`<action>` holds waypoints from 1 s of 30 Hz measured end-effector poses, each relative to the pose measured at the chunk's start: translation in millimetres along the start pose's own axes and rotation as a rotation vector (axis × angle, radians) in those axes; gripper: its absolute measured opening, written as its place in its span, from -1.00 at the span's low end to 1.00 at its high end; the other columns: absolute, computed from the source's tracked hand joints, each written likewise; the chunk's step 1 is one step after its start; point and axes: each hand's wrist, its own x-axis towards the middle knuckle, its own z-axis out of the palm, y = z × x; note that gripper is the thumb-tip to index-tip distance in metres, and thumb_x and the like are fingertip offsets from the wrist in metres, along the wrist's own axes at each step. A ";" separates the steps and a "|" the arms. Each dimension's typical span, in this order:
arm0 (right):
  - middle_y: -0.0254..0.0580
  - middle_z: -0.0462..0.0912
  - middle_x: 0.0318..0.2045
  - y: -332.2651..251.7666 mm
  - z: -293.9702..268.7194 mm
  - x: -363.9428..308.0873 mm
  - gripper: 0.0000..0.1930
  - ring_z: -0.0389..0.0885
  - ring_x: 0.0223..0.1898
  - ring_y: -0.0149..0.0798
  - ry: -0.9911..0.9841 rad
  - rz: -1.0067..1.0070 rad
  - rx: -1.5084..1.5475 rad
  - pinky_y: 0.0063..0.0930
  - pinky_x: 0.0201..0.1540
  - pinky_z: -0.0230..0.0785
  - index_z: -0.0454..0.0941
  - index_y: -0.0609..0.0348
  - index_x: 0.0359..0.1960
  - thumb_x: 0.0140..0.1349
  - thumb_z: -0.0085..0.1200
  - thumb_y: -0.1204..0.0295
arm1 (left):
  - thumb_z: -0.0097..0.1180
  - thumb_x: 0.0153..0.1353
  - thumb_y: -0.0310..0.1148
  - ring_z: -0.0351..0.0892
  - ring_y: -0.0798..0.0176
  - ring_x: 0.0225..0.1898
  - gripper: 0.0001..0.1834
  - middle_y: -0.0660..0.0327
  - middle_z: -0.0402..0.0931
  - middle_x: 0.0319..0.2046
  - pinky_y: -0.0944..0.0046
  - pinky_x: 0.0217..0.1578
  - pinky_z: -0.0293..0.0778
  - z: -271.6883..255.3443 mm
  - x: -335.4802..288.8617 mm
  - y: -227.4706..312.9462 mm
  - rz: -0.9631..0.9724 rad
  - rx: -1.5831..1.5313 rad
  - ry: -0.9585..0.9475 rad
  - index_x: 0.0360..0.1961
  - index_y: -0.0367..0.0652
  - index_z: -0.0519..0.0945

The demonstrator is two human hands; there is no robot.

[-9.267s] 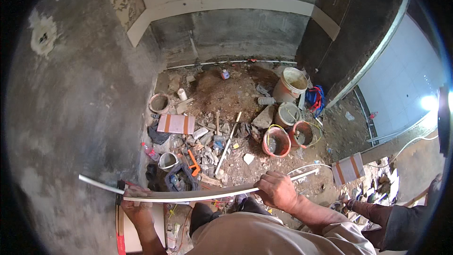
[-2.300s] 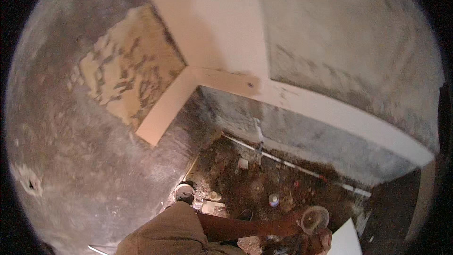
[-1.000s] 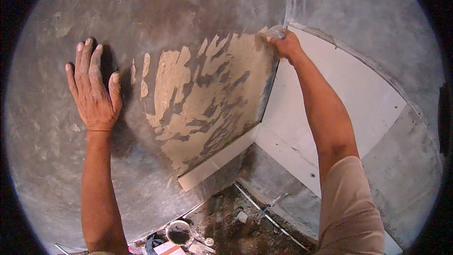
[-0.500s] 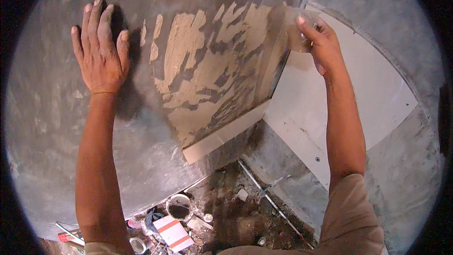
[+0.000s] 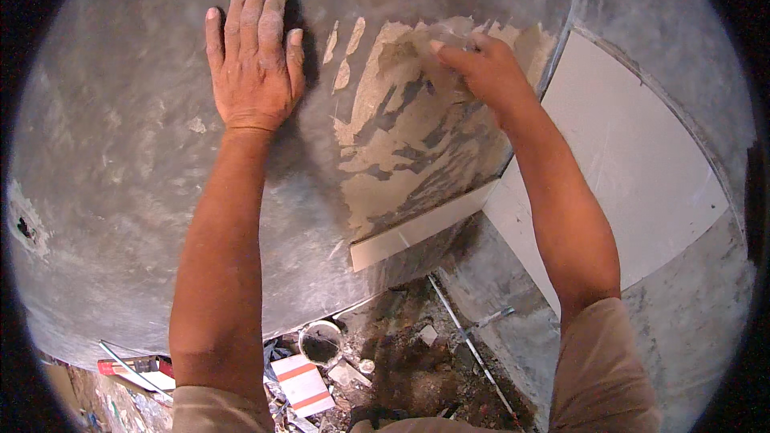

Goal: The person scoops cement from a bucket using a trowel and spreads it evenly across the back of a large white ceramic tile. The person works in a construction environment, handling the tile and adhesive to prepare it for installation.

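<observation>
In the head camera's view, a person's two bare hands reach up to a dark grey wall (image 5: 144,192); the left hand (image 5: 258,72) is spread, fingers slightly apart and pointing up, its palm apparently flat on the wall just left of a tan mortar patch (image 5: 425,120), with nothing visible in its grasp; the right hand (image 5: 491,68) pinches a translucent object (image 5: 449,32), thumb toward the camera and the other fingers largely hidden; the object lies over the upper part of the patch, too blurred to tell its exact kind or whether it touches the mortar. It looks light and fairly stiff, probably slick if dampened and perhaps brittle at a thin edge; the side nearest the palm seems the place to take hold, thumb opposite fingers; the streaky mortar looks soft and gritty, likely to smear or crumble rather than bear a grip. Below the patch runs a pale flat strip (image 5: 421,224); a broad white panel (image 5: 626,160) covers part of the adjoining wall; on the floor beneath are a round bucket (image 5: 301,343), a pale board with orange bands (image 5: 303,385) and a white pipe (image 5: 473,349).
</observation>
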 end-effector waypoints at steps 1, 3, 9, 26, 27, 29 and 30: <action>-0.11 0.70 -0.05 14.9 -0.5 2.1 -0.47 0.65 -0.06 -0.24 0.098 -0.003 0.024 -0.32 0.00 0.49 0.56 0.31 0.14 0.25 0.32 0.19 | -0.14 0.48 -0.13 0.07 0.17 0.56 -0.49 0.29 0.23 0.49 -0.10 0.53 -0.14 1.6 0.0 2.9 -0.006 -0.014 0.008 0.41 0.06 0.35; -0.09 0.69 -0.03 35.0 -3.1 -0.2 -0.45 0.65 -0.05 -0.23 0.205 -0.028 0.169 -0.31 0.01 0.50 0.52 0.31 0.18 0.27 0.32 0.20 | -0.12 0.48 -0.12 0.07 0.17 0.56 -0.49 0.29 0.25 0.48 -0.11 0.53 -0.13 0.8 -0.2 2.7 -0.007 -0.019 0.003 0.40 0.06 0.36; -0.07 0.70 -0.04 71.1 -42.0 -31.5 -0.39 0.70 -0.06 -0.15 0.281 -0.058 0.353 -0.25 -0.02 0.54 0.50 0.27 0.21 0.21 0.39 0.22 | -0.12 0.47 -0.12 0.09 0.17 0.55 -0.49 0.29 0.28 0.46 -0.12 0.52 -0.11 0.7 -0.1 3.1 -0.013 -0.015 0.022 0.39 0.06 0.39; -0.03 0.63 0.03 155.3 -48.9 -26.5 -0.38 0.63 0.00 -0.21 0.524 -0.114 0.325 -0.31 0.02 0.52 0.42 0.33 0.24 0.28 0.37 0.22 | -0.13 0.48 -0.12 0.09 0.19 0.55 -0.50 0.29 0.26 0.48 -0.08 0.52 -0.11 -0.3 -1.5 2.7 0.001 -0.007 0.016 0.39 0.06 0.38; -0.07 0.64 0.02 154.5 -60.9 -29.7 -0.42 0.63 -0.01 -0.21 0.595 -0.065 0.299 -0.30 -0.02 0.54 0.45 0.30 0.21 0.28 0.37 0.23 | -0.13 0.48 -0.13 0.09 0.19 0.55 -0.50 0.29 0.26 0.48 -0.08 0.52 -0.10 -0.5 -2.2 3.8 -0.003 -0.002 0.012 0.39 0.06 0.38; -0.09 0.65 -0.01 159.4 -85.1 -17.9 -0.44 0.63 -0.03 -0.22 0.639 -0.063 0.236 -0.28 -0.06 0.55 0.47 0.31 0.20 0.28 0.36 0.24 | -0.14 0.48 -0.12 0.10 0.20 0.55 -0.50 0.30 0.27 0.48 -0.06 0.52 -0.09 -2.8 -0.4 0.9 0.000 0.037 0.002 0.39 0.07 0.38; -0.11 0.65 -0.02 163.3 -101.5 -7.6 -0.45 0.64 -0.04 -0.22 0.659 -0.060 0.202 -0.28 -0.08 0.56 0.48 0.31 0.19 0.28 0.36 0.24 | -0.14 0.48 -0.12 0.10 0.20 0.55 -0.50 0.30 0.27 0.48 -0.06 0.52 -0.09 -3.1 -0.5 -0.1 0.002 0.046 0.001 0.39 0.07 0.38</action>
